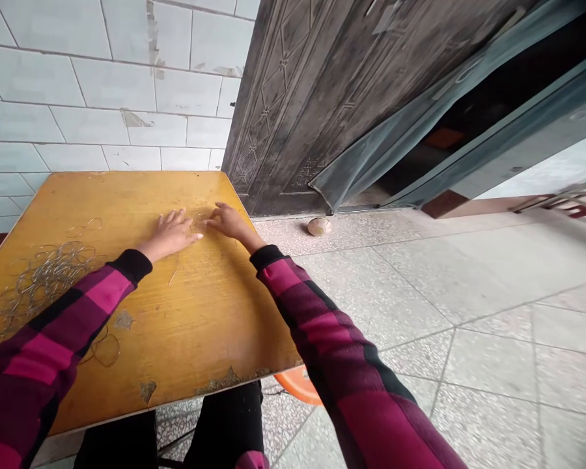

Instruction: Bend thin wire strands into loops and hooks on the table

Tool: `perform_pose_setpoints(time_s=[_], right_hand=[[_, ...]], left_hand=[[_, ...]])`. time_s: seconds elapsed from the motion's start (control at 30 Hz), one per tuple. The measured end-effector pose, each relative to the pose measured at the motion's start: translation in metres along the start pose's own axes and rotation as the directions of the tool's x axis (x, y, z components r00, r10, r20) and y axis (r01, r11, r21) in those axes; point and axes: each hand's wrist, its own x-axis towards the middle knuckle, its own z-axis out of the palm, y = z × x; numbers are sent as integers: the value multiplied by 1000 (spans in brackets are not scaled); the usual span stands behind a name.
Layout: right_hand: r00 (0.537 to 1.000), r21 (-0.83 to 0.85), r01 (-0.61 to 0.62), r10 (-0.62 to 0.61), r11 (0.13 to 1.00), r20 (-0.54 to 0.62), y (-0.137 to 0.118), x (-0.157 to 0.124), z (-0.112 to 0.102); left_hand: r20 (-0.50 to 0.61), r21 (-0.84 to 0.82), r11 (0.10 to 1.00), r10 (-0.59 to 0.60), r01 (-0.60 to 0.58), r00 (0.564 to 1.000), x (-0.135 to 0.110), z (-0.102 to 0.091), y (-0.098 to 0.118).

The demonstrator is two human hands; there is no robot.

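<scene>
Head view looks down on a yellow wooden bench with both hands resting on it towards its far edge. The left hand and the right hand lie apart, their fingertips just short of each other. Between them sits a thin wire ring, faint against the wood; whether the fingers pinch it is hard to tell. Left of the hands on the bench lies a tangled heap of wire rings, with a loose wire loop beyond it and a dark wire coil nearer the front edge. Past the bench's right side, a pale ball rests on the terrazzo floor before a dark metal door.
</scene>
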Motion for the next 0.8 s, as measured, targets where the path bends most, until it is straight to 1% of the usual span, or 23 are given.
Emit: perform_pose_setpoints(time_s=[0.07, 0.1, 0.17, 0.2, 0.23, 0.3, 0.33, 0.37, 0.4, 0.43, 0.47, 0.53, 0.6, 0.63, 0.7, 0.8], right_hand=[[997, 52, -7, 11, 999, -72, -5, -14, -8], [996, 66, 15, -9, 998, -93, -11, -25, -10], [990, 80, 121, -114, 989, -77, -31, -52, -5], [981, 82, 193, -192, 978, -26, -43, -66, 0], [959, 87, 279, -283, 956, 34, -57, -79, 7], [879, 99, 442, -452, 892, 153, -81, -97, 21], [841, 97, 494, -503, 864, 197, -89, -101, 27], [823, 89, 518, -524, 851, 220, -94, -100, 32], [815, 77, 528, -530, 846, 234, -96, -95, 35], [823, 58, 526, -525, 848, 218, -95, -88, 36], [842, 27, 512, -508, 859, 183, -93, -80, 36], [872, -18, 484, -481, 875, 94, -87, -67, 34], [873, -20, 488, -488, 873, -7, -86, -64, 31], [862, 3, 505, -504, 863, -54, -89, -68, 30], [825, 95, 563, -552, 821, -121, -102, -81, 31], [770, 246, 636, -624, 731, -136, -131, -102, 38]], left_hand=[[-40, 24, 1000, 19, -18, 999, -13, -15, -13], [-51, 27, 999, 19, -18, 999, -23, -23, -21], [-78, 4, 1000, 26, -26, 997, -46, -36, -39], [-97, -15, 1000, 25, -26, 995, -61, -42, -48], [-107, -41, 999, 22, -27, 994, -77, -47, -57], [-137, -93, 996, 1, -13, 991, -113, -55, -72], [-149, -115, 993, -9, -8, 989, -131, -57, -79], [-157, -137, 991, -22, 0, 987, -150, -60, -84], [-167, -155, 988, -36, 9, 985, -168, -61, -89], [-171, -170, 985, -47, 17, 984, -185, -61, -92], [-178, -184, 983, -53, 20, 983, -201, -59, -95], [-175, -204, 978, -71, 35, 982, -230, -52, -96], [-202, -226, 973, -86, 38, 976, -253, -39, -89], [-202, -226, 974, -69, 22, 977, -262, -31, -83], [-185, -196, 980, -12, -25, 983, -275, -17, -66], [-148, -81, 993, 70, -82, 987, -282, 1, -36]])
